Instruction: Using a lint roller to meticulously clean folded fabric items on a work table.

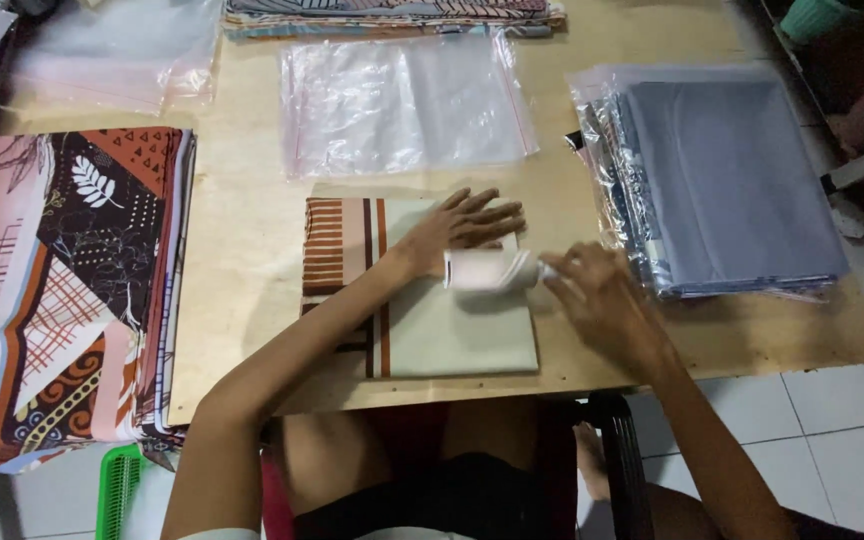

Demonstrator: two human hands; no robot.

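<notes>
Two hands over one folded cloth [422, 310], cream with brown stripes, at the desk [242, 250] front edge. My left hand [467, 225] lies flat, fingers spread, on it; my right hand [597, 290] grips a white lint roller [487, 270] resting on the cloth. Clear plastic bag [402, 100] behind; bagged grey cloth stack [722, 180] to the right; patterned fabric pile [62, 290] to the left.

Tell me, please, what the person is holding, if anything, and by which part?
The right hand holds a white lint roller by its handle end; the left hand lies flat on the folded cloth.
</notes>
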